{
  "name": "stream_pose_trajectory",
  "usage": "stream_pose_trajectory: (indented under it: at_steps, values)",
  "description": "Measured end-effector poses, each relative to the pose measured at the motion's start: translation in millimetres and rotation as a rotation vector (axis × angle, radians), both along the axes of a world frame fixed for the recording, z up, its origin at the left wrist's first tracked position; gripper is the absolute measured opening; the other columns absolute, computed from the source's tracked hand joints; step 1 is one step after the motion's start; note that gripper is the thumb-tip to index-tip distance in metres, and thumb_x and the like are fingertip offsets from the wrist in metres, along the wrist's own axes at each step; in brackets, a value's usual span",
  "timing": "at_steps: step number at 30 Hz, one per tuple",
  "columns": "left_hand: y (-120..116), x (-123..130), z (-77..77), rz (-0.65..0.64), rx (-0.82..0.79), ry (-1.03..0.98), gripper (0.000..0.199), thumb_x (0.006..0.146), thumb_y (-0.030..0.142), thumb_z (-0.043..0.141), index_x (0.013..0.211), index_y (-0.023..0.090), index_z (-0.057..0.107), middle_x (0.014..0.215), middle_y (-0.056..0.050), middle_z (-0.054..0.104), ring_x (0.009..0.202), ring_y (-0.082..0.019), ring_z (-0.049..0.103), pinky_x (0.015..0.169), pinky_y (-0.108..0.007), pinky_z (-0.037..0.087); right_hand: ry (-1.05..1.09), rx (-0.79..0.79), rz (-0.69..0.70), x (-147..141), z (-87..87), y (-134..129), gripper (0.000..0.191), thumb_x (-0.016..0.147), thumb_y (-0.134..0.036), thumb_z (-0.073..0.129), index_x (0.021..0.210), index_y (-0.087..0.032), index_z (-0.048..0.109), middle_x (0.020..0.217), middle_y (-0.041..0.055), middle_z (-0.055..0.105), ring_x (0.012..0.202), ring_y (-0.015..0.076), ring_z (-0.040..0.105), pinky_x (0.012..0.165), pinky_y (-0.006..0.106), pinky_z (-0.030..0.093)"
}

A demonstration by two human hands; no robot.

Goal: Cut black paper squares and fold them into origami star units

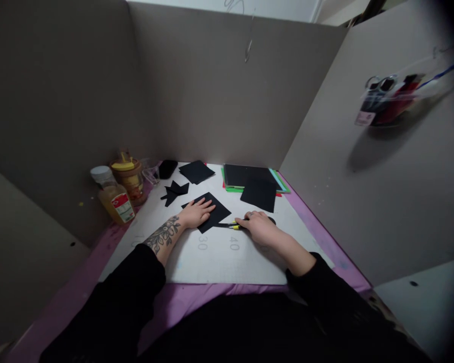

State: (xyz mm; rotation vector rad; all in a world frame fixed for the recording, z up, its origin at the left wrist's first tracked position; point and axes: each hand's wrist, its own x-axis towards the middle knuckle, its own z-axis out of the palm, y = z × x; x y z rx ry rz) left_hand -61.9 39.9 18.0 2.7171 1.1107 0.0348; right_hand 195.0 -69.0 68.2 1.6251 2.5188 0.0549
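One open left hand [196, 214], flat on black paper [219, 208], right hand [260, 228] over scissors [236, 225], grip closed around them

You've got plain grey panels [227, 91] boxing in the far, left and right sides; pinkish-purple cloth [196, 297] near you; pretty dim light.

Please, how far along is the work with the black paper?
One spiky black piece already looks shaped. Now the left hand lies flat on a black sheet; the right hand is on the scissors. The stacked black sheets look unworked; how many remain, I cannot tell.
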Motion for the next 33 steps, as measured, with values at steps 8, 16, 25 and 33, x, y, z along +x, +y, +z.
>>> stream_pose_trajectory:
  at_steps: [8,16,25,33]
  values:
    - [-2.3,0.1,2.9,0.0,-0.012,0.017,0.051,0.094,0.041,0.022,0.145,0.032,0.026,0.154,0.0,0.02,0.141,-0.028,0.013,0.108,-0.057,0.016,0.015,-0.019,0.09,-30.1,0.4,0.7,0.049,0.085,-0.015,0.043,0.132,-0.027,0.049,0.109,0.0138,0.057,0.096,0.0261,0.051,0.081,0.035,0.031]
    - [-3.0,0.1,2.8,0.0,-0.009,-0.012,0.05,0.093,0.039,0.026,0.143,0.03,0.031,0.153,0.0,0.023,0.141,-0.029,0.015,0.108,-0.057,0.017,0.131,-0.091,0.334,-54.6,-0.5,-15.1,0.053,0.082,-0.014,0.046,0.132,-0.031,0.049,0.11,0.0107,0.057,0.096,0.0246,0.051,0.082,0.036,0.034]
    - [-32.1,0.3,22.7,0.285,0.15,-0.165,0.049,0.084,0.061,0.041,0.103,0.02,0.062,0.105,-0.012,0.063,0.102,-0.029,0.057,0.085,-0.039,0.044,0.24,0.048,-0.307,69.6,-13.7,0.7,0.054,0.084,-0.011,0.038,0.137,-0.015,0.043,0.109,0.0165,0.057,0.1,0.0259,0.053,0.082,0.034,0.039]
    - [-40.8,8.8,25.6,0.363,-0.113,-0.111,0.065,0.06,0.057,0.07,0.11,0.019,0.054,0.105,-0.013,0.065,0.096,-0.031,0.06,0.074,-0.034,0.046,0.218,-0.023,-0.241,68.1,-14.5,1.3,0.052,0.083,-0.024,0.046,0.134,-0.016,0.047,0.116,0.0169,0.055,0.105,0.0288,0.053,0.087,0.038,0.04]
